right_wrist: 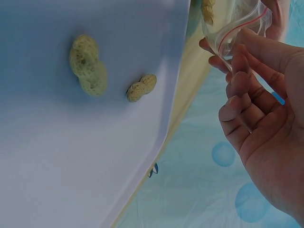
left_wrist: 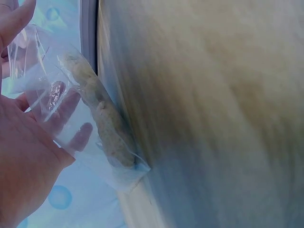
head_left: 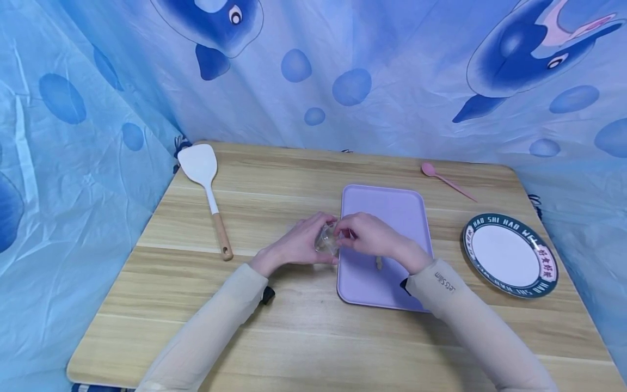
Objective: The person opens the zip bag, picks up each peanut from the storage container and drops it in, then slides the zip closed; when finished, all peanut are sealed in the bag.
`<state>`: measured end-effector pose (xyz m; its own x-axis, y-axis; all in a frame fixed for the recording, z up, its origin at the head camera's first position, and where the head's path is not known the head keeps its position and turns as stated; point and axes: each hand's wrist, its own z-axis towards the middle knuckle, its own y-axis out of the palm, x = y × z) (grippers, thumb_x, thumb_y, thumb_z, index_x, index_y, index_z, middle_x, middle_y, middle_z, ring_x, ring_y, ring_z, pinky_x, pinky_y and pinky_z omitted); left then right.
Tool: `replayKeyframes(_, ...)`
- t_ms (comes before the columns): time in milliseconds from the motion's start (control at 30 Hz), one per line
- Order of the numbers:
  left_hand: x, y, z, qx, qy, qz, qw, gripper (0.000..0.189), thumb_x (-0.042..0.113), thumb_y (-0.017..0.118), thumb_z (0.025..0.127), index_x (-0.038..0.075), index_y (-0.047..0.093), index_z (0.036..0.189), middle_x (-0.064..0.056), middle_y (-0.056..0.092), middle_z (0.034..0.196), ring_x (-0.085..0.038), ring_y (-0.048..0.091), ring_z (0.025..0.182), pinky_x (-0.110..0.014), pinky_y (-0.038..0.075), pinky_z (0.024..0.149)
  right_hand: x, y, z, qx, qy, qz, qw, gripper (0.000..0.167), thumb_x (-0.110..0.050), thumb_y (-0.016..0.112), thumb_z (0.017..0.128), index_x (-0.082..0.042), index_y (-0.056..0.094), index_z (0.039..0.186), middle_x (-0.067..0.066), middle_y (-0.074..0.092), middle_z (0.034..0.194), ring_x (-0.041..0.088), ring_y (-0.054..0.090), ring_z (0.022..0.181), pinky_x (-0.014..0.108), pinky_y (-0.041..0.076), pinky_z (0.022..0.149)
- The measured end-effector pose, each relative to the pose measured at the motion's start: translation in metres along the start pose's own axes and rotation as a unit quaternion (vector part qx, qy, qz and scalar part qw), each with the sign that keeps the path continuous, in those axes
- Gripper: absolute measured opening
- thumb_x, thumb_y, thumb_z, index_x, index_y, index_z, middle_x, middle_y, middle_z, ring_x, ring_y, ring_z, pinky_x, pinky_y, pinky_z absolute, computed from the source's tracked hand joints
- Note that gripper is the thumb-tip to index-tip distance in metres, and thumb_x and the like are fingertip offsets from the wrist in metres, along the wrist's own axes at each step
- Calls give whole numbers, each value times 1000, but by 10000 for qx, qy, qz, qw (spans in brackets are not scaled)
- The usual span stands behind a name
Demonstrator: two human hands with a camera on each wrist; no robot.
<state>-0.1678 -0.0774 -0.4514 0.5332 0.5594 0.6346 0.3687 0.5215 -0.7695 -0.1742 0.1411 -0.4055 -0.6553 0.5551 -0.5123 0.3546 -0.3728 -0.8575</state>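
Note:
A clear zip bag [head_left: 325, 240] with a red line along its mouth is held up by my left hand [head_left: 305, 240], thumb on one side and fingers on the other. Unshelled peanuts [left_wrist: 105, 116] lie at the bottom of the bag in the left wrist view. My right hand [head_left: 369, 235] pinches the bag's mouth between thumb and fingertips, above the left edge of a purple tray [head_left: 377, 294]. On the tray in the right wrist view lie a larger peanut [right_wrist: 89, 65] and a smaller peanut [right_wrist: 141, 88]; my right arm partly hides that area in the head view.
A white spatula [head_left: 201, 166] with a wooden handle lies at the left of the wooden table [head_left: 161, 283]. Toward the back right is a pink spoon [head_left: 429, 170]. A green-rimmed plate [head_left: 506, 256] sits right of the tray. Blue patterned curtains [head_left: 274, 98] hang behind.

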Motion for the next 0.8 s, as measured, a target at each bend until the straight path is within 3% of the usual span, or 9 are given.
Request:
replayKeyframes(300,-1,1,0,31,11,-24,10000,93,44,90,70,11,44,144,-1,54,135,-16,52,119,-47,34,107,9,-9,-8,212,102,62,9997,12,-10,76,88,-7,74,100,-7,60,80,10,52,66,29,46,62)
replayKeyframes(567,0,0,-1,16,-29,-29,10000,94,45,89,70,10,44,145,-3,54,136,-18,51,122,-48,33,109,31,-16,-18,408,228,387,9982,16,-8,77,86,-1,73,100,-3,63,81,13,56,68,30,48,61)
replayKeyframes(800,0,0,-1,-7,-47,-11,10000,95,46,88,71,10,43,146,-2,53,137,-18,50,123,-47,32,110,51,-10,-27,517,398,408,9970,15,-8,79,84,-1,73,95,-2,63,79,16,57,67,29,48,63)
